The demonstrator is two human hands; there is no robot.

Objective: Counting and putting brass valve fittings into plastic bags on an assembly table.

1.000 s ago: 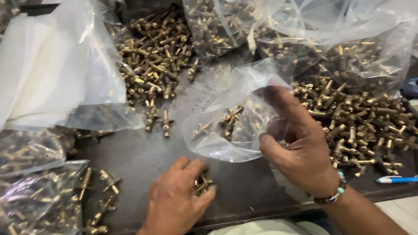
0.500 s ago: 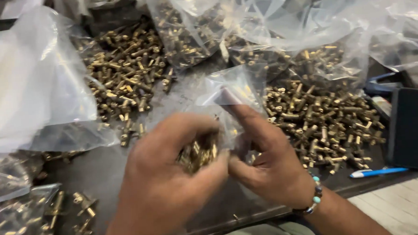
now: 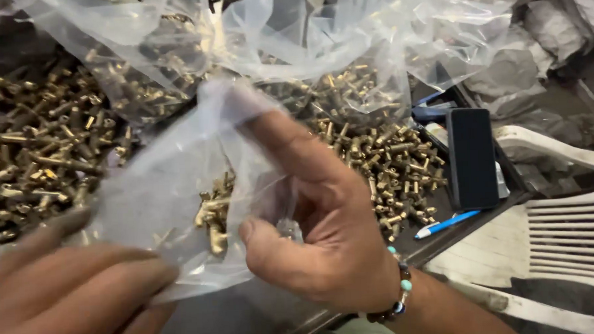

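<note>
A small clear plastic bag (image 3: 177, 185) with a few brass fittings (image 3: 213, 214) inside hangs between both hands, close to the camera. My right hand (image 3: 316, 219), wearing a beaded bracelet, pinches the bag's right side, with the index finger raised along the mouth. At the lower left, my left hand (image 3: 69, 290) is blurred and grips the bag's lower left edge. Whether it also holds loose fittings is hidden.
Loose brass fittings lie in heaps on the dark table at the left (image 3: 36, 152) and right (image 3: 390, 163). Larger clear bags of fittings (image 3: 346, 71) stand behind. A black phone (image 3: 471, 156) and a blue pen (image 3: 446, 224) lie at the table's right edge beside a white plastic chair (image 3: 567, 235).
My left hand picked up fittings from the table and rose to the bag. The bag came up close to the camera, and the view swung right and nearer.
</note>
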